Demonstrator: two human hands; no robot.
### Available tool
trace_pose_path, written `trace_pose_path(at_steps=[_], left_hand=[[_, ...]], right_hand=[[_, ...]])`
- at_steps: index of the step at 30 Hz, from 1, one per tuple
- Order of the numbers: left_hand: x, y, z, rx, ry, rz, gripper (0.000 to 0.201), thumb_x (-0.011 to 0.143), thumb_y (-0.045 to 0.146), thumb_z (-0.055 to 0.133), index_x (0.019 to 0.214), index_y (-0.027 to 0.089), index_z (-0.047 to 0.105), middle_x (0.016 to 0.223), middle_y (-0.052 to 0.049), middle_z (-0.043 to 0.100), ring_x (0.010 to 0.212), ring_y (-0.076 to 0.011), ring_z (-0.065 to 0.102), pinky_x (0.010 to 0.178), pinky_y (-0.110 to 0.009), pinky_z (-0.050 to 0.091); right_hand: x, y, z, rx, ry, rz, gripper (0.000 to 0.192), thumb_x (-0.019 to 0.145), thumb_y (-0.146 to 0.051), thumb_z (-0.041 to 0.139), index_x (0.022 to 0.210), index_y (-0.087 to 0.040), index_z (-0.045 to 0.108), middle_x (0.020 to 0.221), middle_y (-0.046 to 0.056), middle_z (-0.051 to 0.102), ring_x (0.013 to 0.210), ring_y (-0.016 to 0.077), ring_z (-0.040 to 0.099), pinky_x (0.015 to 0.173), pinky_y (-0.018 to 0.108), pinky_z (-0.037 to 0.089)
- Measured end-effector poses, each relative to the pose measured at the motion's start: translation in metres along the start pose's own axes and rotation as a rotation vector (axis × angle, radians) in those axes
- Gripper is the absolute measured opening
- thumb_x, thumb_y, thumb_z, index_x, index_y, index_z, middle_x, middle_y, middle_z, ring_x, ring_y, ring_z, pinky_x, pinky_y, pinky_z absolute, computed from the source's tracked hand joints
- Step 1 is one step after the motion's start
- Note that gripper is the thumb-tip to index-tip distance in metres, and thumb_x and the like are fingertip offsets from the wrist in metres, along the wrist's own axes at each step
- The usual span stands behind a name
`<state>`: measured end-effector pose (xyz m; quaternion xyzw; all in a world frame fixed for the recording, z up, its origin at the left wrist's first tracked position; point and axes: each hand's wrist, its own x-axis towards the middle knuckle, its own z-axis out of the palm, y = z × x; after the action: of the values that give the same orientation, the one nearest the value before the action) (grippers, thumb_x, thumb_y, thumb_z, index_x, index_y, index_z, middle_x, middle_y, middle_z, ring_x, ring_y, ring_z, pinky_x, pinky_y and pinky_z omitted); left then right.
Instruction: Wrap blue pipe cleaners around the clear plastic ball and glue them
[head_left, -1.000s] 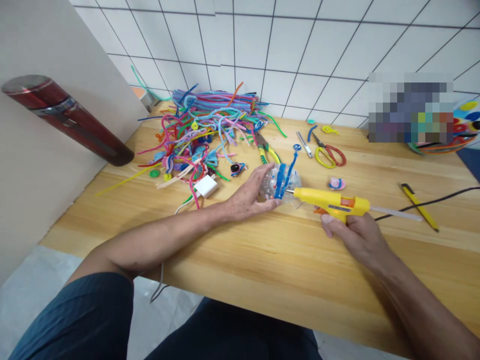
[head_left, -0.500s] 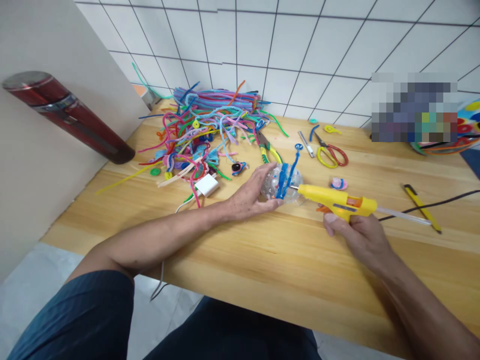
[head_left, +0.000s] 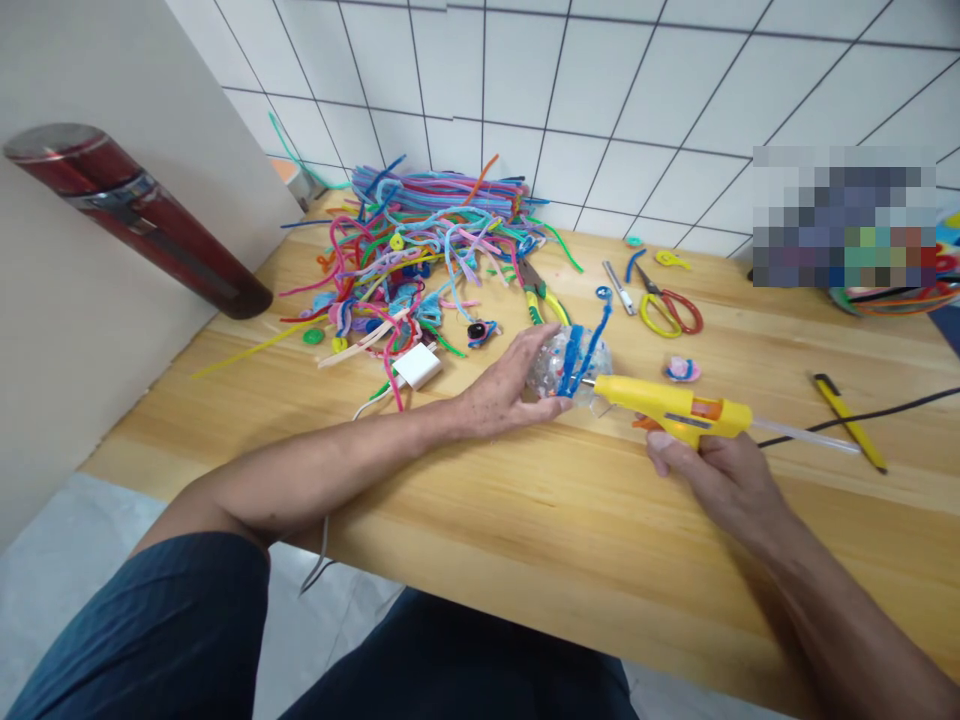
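Note:
My left hand point(head_left: 510, 385) is closed round the left side of a clear rounded plastic container point(head_left: 546, 365) lying on the wooden table, with small coloured bits showing in it. Blue pipe cleaners point(head_left: 574, 355) run across the container, and one sticks up and ends in a small curl. In my right hand point(head_left: 724, 475) is a yellow hot glue gun point(head_left: 667, 402), a finger at its orange trigger. Its metal nozzle points left and meets or nearly meets the blue pipe cleaners. A clear glue stick point(head_left: 802, 435) projects from the gun's back.
Behind my left hand lies a heap of coloured pipe cleaners point(head_left: 442, 200). Pliers point(head_left: 544, 293), scissors point(head_left: 664, 305), a small pink and blue piece point(head_left: 681, 369) and a yellow utility knife point(head_left: 847, 422) lie around. A white charger point(head_left: 418, 366) and a red thermos point(head_left: 142, 220) are at left.
The camera view has shifted slightly, so the table items appear a little to the right. Both hands keep their holds, and the glue gun nozzle sits slightly lower along the blue pipe cleaners.

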<state>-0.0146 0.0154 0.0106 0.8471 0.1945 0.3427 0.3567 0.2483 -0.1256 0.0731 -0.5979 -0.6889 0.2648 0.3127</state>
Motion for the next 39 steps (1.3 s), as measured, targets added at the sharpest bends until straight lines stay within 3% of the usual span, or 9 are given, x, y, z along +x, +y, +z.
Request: trace_pose_path(at_steps=[8,14,32,39], left_hand=[[0.0,-0.004,0.002,0.007,0.006,0.025,0.093,0.095,0.058,0.072,0.165,0.023,0.024,0.166,-0.022,0.043,0.157,-0.0397,0.043,0.131,-0.063,0.038],[0.0,-0.004,0.003,0.005,0.009,0.032,0.092,0.095,0.057,0.072,0.165,0.023,0.024,0.166,-0.022,0.043,0.157,-0.0393,0.043,0.131,-0.064,0.038],[0.001,-0.007,0.005,0.007,0.029,0.051,0.092,0.095,0.058,0.071,0.165,0.023,0.024,0.165,-0.022,0.043,0.157,-0.0387,0.044,0.131,-0.063,0.039],[0.001,-0.004,0.002,-0.011,0.004,0.051,0.091,0.096,0.056,0.071,0.165,0.022,0.023,0.165,-0.023,0.042,0.158,-0.0393,0.042,0.131,-0.064,0.037]], right_hand=[[0.0,0.001,0.0,-0.023,0.032,0.008,0.047,0.099,-0.047,0.062,0.059,-0.024,0.059,0.063,0.003,0.067,0.062,0.0185,0.063,0.06,0.031,0.051],[0.0,0.001,0.0,-0.044,0.003,0.025,0.044,0.097,-0.044,0.06,0.059,-0.024,0.058,0.057,0.001,0.06,0.056,0.0169,0.057,0.055,0.03,0.047],[0.0,-0.006,-0.007,-0.058,-0.043,0.056,0.045,0.096,-0.049,0.059,0.058,-0.025,0.055,0.056,0.001,0.06,0.055,0.0166,0.056,0.054,0.029,0.048],[0.0,-0.002,-0.004,-0.075,-0.001,0.034,0.045,0.098,-0.049,0.06,0.059,-0.025,0.057,0.058,0.001,0.062,0.056,0.0171,0.058,0.053,0.029,0.048]])
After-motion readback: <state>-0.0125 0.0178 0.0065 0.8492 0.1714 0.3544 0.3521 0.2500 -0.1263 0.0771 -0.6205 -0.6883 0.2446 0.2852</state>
